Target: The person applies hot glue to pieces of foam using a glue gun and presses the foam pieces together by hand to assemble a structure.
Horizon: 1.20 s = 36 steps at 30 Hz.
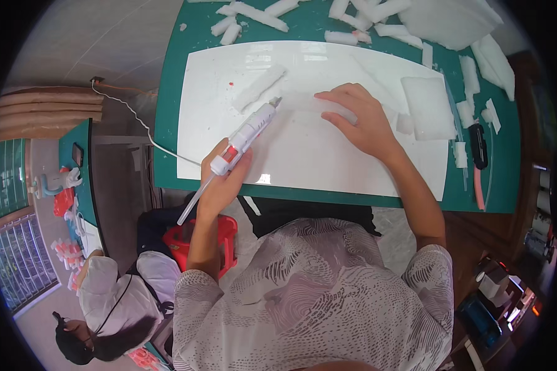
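My left hand (pixel 220 188) is closed around a white hot glue gun (pixel 249 135), its nozzle pointing up and to the right. A clear glue stick (pixel 195 201) juts from its back end. Just beyond the nozzle lies a pale strip of white batting (pixel 300 104), hard to make out against the white board (pixel 291 151). My right hand (pixel 356 117) bends over the strip's right end, thumb and forefinger on either side of it. Another batting strip (pixel 260 88) rests at the upper left of the board, close to the gun's tip.
Batting rolls (pixel 254 15) and larger sheets (pixel 455 25) lie along the green table's (pixel 167 123) far side. A batting square (pixel 427 108) sits right, near a black-handled tool (pixel 478 146). The white cord (pixel 143 123) runs left. A co-worker (pixel 114 297) sits at left, near a red stool (pixel 228 238).
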Each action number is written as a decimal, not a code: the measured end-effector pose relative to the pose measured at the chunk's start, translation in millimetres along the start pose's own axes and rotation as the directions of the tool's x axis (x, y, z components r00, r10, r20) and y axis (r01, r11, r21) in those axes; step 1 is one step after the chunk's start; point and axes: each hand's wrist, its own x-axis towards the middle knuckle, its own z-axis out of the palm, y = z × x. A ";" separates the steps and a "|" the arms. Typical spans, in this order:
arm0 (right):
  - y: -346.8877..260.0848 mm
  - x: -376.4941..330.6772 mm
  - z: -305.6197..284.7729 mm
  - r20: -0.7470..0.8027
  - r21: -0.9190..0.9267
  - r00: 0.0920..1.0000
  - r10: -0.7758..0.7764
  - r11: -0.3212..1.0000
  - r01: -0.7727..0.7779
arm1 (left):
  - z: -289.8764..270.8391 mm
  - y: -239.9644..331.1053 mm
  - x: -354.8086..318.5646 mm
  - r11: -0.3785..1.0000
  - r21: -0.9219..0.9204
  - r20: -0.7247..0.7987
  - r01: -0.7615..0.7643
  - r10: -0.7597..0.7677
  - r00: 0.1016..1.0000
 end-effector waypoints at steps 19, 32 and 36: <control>0.0 -2.2 0.4 -0.011 -0.039 1.000 -0.018 0.999 0.018 | 1.4 -1.7 -1.4 0.998 0.063 -0.028 0.006 -0.004 1.000; 1.3 0.3 -1.6 -0.011 -0.045 1.000 -0.012 0.999 0.012 | 1.7 -2.2 -6.7 0.997 0.077 -0.035 0.022 -0.019 0.999; 0.9 1.1 -1.5 -0.012 -0.045 1.000 -0.012 0.999 0.012 | 0.9 -9.0 -7.0 0.998 0.058 -0.037 0.015 -0.013 0.999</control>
